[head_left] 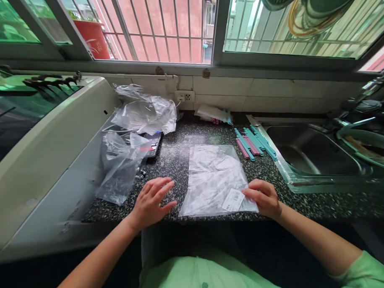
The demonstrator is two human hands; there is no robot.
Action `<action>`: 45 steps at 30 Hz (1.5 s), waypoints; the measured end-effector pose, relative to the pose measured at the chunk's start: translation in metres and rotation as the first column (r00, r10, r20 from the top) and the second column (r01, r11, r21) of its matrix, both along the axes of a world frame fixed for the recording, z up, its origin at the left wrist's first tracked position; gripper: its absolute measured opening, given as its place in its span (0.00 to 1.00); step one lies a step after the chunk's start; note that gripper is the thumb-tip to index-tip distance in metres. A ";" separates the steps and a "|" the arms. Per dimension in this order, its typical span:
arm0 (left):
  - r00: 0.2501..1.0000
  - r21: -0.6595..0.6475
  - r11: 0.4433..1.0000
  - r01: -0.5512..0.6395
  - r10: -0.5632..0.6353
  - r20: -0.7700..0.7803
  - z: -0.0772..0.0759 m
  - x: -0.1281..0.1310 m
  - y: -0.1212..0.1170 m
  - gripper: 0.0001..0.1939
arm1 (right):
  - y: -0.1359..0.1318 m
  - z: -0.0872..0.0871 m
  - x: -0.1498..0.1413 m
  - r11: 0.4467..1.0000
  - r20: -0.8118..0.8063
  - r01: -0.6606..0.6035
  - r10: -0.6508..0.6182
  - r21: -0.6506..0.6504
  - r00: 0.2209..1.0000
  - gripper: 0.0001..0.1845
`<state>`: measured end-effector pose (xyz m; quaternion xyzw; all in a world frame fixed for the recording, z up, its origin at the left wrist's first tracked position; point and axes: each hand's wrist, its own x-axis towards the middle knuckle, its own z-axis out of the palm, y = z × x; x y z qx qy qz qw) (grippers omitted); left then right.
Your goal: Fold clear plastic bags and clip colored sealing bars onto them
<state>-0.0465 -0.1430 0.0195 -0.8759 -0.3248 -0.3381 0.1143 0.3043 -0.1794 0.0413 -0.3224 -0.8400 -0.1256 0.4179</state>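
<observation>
A clear, wrinkled plastic bag [216,170] lies flat on the dark speckled counter, close to its front edge. On the bag's lower right part is a white printed label [233,200]. My right hand [265,197] is at that side, fingers curled together over the bag's edge, fingertips touching the label's corner. Whether the label is stuck down or loose, I cannot tell. Left of the bag, my left hand [153,202] is held with its fingers apart and nothing in it. Pink and turquoise flat strips [255,144] lie in a group beyond the bag, to the right.
Crumpled clear plastic bags [143,108] are heaped at the back left, partly over a phone [154,143]. A small packet [213,114] of similar strips rests by the wall. A steel sink [312,150] is on the right; a white-sided appliance [54,165] borders the left.
</observation>
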 end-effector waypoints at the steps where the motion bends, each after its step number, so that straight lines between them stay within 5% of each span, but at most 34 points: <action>1: 0.999 -0.010 1.000 -0.002 0.001 -0.047 0.000 0.002 0.007 0.27 | -0.001 0.002 -0.002 1.000 -0.010 0.004 -0.004 0.007 1.000 0.09; 6: 0.980 -0.021 0.993 0.119 -0.121 -0.159 -0.002 0.036 0.031 0.24 | -0.006 0.008 -0.009 1.000 -0.082 0.027 -0.026 0.008 0.996 0.08; 15: 0.964 -0.029 0.964 0.264 -0.264 -0.010 0.001 0.055 0.046 0.11 | -0.012 0.012 -0.005 0.999 -0.163 0.039 -0.039 -0.004 0.986 0.09; 18: 0.976 -0.205 0.955 0.212 -0.218 -0.005 0.002 0.047 0.039 0.19 | -0.009 0.016 -0.005 0.995 -0.222 0.096 -0.092 0.007 0.971 0.10; 22: 0.978 -0.467 0.867 0.173 -0.209 -0.027 0.000 0.040 0.023 0.36 | 0.000 0.022 -0.008 0.988 -0.284 0.144 -0.123 0.057 0.951 0.12; 26: 0.982 -0.525 0.831 0.184 -0.182 0.056 -0.008 0.052 0.019 0.40 | 0.001 0.026 -0.014 0.982 -0.320 0.170 -0.134 0.086 0.938 0.12; 31: 0.960 -0.360 0.904 0.230 -0.151 0.234 -0.008 0.063 0.032 0.14 | -0.007 0.022 -0.009 0.998 -0.147 0.021 -0.012 0.059 0.989 0.08; 39: 0.948 -0.319 0.894 0.316 -0.282 0.147 -0.004 0.033 0.034 0.10 | 0.025 -0.019 0.016 0.982 0.307 0.188 -0.173 -0.021 0.936 0.09; 45: 0.963 -0.281 0.926 0.251 -0.268 -0.024 -0.012 0.020 0.031 0.12 | 0.053 -0.024 0.004 0.991 0.482 0.081 -0.021 -0.104 0.876 0.11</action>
